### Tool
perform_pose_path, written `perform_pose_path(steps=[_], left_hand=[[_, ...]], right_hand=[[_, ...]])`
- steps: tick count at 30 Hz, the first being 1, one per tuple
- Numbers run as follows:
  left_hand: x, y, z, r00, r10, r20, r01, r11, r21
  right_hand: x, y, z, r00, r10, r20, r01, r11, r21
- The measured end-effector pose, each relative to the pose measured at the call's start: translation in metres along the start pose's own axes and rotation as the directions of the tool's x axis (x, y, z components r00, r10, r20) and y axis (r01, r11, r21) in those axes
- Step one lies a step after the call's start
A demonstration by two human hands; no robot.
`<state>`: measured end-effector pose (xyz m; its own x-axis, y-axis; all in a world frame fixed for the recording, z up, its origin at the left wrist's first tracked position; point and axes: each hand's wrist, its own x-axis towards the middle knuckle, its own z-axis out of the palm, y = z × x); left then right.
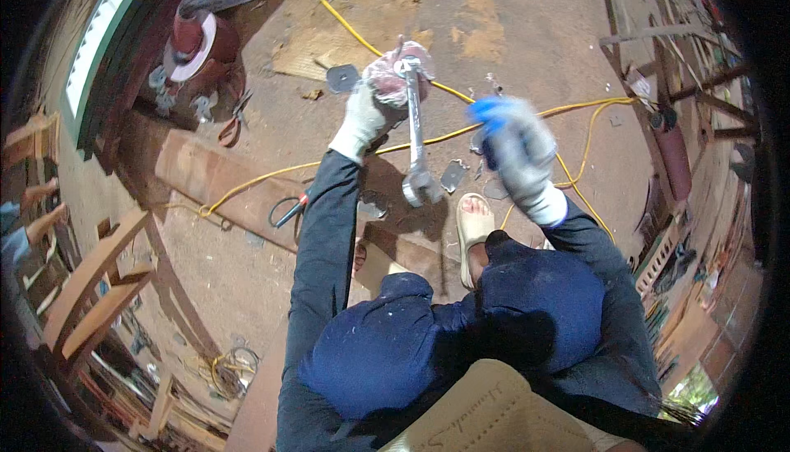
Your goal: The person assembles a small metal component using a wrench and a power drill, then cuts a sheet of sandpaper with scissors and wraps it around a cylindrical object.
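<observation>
My left hand [367, 119], in a pale work glove, is closed around the upper end of a steel wrench [414, 118]. The wrench hangs down toward my feet, its lower jaw [421, 189] free of my hand. Pinkish material [387, 80] surrounds the wrench's upper end; whether it is a cloth or the glove's palm, I cannot tell. To the right, my gloved right hand [524, 156] is smeared by motion, with its fingers curled. Something bright blue [492, 113] shows at its fingertips, too blurred to name. The two hands are apart.
A yellow cord [428, 141] loops across the floor. Around it lie grey scraps [453, 175], red-handled snips [233, 125] and a wooden plank [185, 168]. Curved wooden pieces [90, 279] stand at left, near another person's limbs [43, 220]. A wooden frame [666, 36] stands at right.
</observation>
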<state>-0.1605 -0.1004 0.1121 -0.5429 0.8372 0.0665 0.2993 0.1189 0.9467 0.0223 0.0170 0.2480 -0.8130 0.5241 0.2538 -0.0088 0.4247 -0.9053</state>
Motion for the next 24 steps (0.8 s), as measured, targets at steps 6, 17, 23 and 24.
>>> perform_pose_path(steps=[6,17,23,24], left_hand=[[-0.010,0.010,0.007,0.989,-0.141,0.050,0.146,0.984,-0.103],[-0.030,-0.008,0.010,0.991,-0.057,0.123,0.043,0.993,0.111],[-0.013,-0.019,0.016,0.996,-0.025,0.083,0.017,0.995,0.099],[-0.011,-0.021,0.019,0.996,-0.025,0.080,0.018,0.995,0.095]], right_hand=[[-0.015,0.013,0.021,0.972,-0.151,0.181,0.182,0.968,-0.172],[0.006,-0.012,0.082,0.726,-0.313,0.612,0.648,0.610,-0.456],[0.004,-0.025,0.069,0.801,-0.387,0.456,0.584,0.670,-0.459],[0.000,-0.019,0.067,0.799,-0.406,0.443,0.591,0.669,-0.451]])
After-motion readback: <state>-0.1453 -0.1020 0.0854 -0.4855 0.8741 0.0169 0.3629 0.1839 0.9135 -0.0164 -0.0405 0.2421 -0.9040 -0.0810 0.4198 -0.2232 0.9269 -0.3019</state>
